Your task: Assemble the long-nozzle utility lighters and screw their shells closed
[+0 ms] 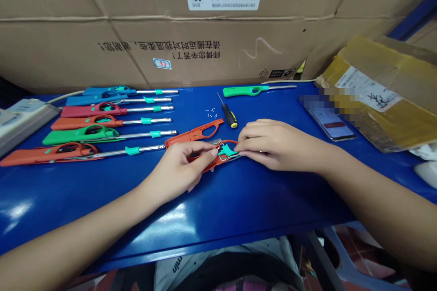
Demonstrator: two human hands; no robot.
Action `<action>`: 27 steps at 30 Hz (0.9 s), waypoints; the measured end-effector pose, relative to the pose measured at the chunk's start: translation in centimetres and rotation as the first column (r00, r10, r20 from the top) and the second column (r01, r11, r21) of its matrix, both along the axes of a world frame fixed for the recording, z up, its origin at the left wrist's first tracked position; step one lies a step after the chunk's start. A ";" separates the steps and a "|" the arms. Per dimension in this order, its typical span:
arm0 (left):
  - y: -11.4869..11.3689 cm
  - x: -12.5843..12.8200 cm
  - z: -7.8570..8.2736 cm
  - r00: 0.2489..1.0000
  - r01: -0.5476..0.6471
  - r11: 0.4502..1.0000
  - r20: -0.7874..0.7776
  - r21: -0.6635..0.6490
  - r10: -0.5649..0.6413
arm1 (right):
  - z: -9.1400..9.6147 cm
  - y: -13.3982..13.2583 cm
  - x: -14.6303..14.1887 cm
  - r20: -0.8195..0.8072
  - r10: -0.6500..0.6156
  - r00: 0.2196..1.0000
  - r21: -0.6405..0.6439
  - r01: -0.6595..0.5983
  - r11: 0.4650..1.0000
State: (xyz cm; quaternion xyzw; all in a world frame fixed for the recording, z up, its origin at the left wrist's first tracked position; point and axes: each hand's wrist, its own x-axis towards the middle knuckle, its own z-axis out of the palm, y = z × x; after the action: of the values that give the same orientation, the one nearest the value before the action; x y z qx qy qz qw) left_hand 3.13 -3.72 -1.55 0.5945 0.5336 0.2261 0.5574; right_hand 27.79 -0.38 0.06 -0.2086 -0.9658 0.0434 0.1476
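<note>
An opened orange gas lighter (218,160) with a teal trigger and a thin white wire inside lies between my hands. My left hand (186,163) grips its handle end, thumb and fingers closed on it. At the trigger end, my right hand (269,143) pinches the lighter, its fingertips close to the teal part; what exactly they hold there is hidden. Just behind lies a loose orange half shell (196,134) with its inner side up. A black and yellow screwdriver (229,116) rests beyond it, beside several tiny screws (211,112).
Several long lighters (85,134) in blue, red, orange and green lie in a row at left, near a white power strip (27,118). A green lighter (246,91) lies at the back. A phone (327,118) and a taped carton (378,95) are at right; a large cardboard box (143,32) stands behind.
</note>
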 end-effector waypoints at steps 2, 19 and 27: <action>0.1 0.0 0.1 1.000 0.007 1.000 0.000 0.000 -0.007 | 0.0 0.0 0.0 -0.005 -0.005 1.000 0.015 0.005 1.000; 0.4 -0.4 0.3 0.995 -0.050 0.994 0.077 -0.098 0.058 | -0.3 -0.3 -0.7 -0.174 0.006 0.985 -0.021 -0.010 1.000; 0.5 -0.3 0.5 0.994 -0.059 0.988 0.079 -0.144 0.071 | -0.6 -0.2 -0.8 -0.254 -0.037 0.966 -0.104 0.011 0.994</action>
State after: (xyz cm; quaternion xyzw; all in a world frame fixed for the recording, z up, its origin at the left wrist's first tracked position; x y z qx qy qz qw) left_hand 2.80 -3.26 -1.04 0.5256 0.5434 0.2306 0.6126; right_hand 26.95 -0.59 -0.56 -0.2202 -0.9326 0.1175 0.2605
